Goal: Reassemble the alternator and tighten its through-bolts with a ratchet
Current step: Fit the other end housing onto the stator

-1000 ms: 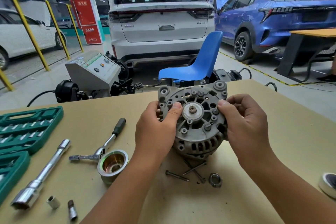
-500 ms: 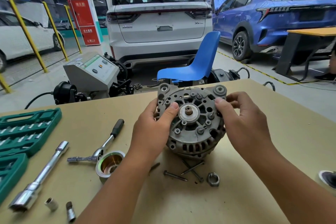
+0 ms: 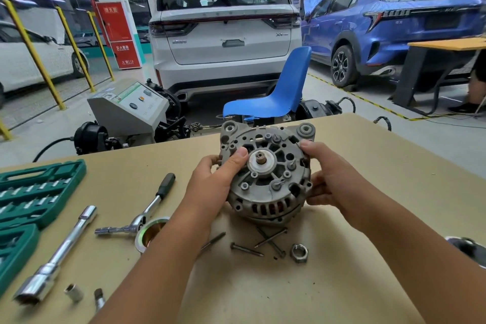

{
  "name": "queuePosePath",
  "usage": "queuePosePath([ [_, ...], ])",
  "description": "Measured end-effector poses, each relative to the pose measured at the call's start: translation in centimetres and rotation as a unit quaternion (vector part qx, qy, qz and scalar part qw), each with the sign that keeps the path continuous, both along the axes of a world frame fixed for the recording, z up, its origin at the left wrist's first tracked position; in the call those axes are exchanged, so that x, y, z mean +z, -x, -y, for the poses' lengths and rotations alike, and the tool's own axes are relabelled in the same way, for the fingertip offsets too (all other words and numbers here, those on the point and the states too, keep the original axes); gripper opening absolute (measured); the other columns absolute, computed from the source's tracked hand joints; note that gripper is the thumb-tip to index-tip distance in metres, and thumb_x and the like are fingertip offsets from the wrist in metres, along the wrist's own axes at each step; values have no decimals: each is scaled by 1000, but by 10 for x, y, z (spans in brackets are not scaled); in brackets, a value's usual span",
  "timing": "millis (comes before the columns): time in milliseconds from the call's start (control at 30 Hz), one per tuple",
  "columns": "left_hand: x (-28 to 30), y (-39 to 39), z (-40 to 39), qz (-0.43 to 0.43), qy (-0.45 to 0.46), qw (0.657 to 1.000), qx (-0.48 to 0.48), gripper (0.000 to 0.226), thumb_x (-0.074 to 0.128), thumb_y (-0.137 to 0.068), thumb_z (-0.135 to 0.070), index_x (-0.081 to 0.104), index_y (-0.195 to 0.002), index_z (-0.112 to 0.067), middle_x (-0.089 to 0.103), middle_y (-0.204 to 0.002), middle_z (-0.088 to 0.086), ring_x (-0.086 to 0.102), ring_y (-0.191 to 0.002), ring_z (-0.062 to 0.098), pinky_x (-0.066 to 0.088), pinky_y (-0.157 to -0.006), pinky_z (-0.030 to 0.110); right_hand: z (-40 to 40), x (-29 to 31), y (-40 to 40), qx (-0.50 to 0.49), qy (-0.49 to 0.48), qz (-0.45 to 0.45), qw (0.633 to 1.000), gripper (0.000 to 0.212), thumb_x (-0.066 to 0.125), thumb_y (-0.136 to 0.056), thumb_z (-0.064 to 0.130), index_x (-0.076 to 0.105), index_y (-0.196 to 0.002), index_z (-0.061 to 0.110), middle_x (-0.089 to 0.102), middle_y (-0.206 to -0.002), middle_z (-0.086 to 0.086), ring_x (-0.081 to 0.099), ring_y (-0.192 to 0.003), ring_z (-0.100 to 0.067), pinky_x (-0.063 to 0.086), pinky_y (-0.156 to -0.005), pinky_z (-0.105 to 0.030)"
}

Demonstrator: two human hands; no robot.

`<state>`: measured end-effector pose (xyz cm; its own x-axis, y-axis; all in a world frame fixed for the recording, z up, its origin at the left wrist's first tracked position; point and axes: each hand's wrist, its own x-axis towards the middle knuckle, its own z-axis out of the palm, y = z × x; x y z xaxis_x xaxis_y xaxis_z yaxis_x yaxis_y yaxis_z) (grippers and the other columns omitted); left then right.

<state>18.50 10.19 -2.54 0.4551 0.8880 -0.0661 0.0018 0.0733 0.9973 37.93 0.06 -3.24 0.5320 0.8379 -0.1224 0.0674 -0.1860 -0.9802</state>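
Both hands hold the alternator (image 3: 265, 173) tilted on the bench (image 3: 368, 160), mid-scene: the left hand (image 3: 213, 187) grips its left edge, thumb on the face; the right hand (image 3: 331, 181) grips its right side. Loose through-bolts (image 3: 247, 249) lie just nearer; the ratchet (image 3: 150, 208) rests to the left.

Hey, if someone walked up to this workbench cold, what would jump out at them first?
First, the grey alternator at the table's middle, tilted up and gripped on both sides by the left hand and right hand. Next, the loose through-bolts and a nut lying just in front of it, with the ratchet lying to the left near a green socket case. Behind the table, a white SUV fills the background.
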Motion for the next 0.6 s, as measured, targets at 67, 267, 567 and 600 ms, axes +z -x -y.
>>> queuePosePath([
  [67, -2, -2, 1, 11, -27, 1000, -7, 71, 88, -63, -63, 63, -119, -26, 80, -101, -2, 78, -81, 12, 57, -58, 21, 0, -1, -3, 24, -14, -16, 999, 76, 56, -62, 89, 69, -112, 33, 79, -88, 0, 76, -82, -18, 56, -86, -41],
  [267, -8, -4, 0, 69, -45, 996, -12, 105, 97, -43, -55, 50, -137, -44, 67, -131, 14, 69, -116, 33, 56, -100, 50, -14, 4, -16, 41, -110, -40, 992, 53, 44, -95, 69, 66, -124, 30, 77, -114, 2, 74, -106, -19, 54, -91, -41],
  [567, 1, -22, 28, 18, 89, 996, -13, 105, 85, -43, -78, 66, -122, -12, 80, -103, 5, 79, -88, 22, 61, -64, 33, -13, -1, -35, 48, -105, -204, 972, 46, 47, -102, 44, 67, -130, 13, 73, -123, -15, 70, -113, -32, 49, -105, -47],
  [600, 1, -23, 27, 9, 72, 997, -16, 100, 83, -45, -78, 68, -119, -13, 80, -101, 4, 78, -90, 21, 60, -65, 33, -14, -2, -37, 49, -107, -207, 971, 46, 47, -102, 44, 67, -130, 13, 73, -123, -15, 70, -114, -32, 49, -106, -47],
])
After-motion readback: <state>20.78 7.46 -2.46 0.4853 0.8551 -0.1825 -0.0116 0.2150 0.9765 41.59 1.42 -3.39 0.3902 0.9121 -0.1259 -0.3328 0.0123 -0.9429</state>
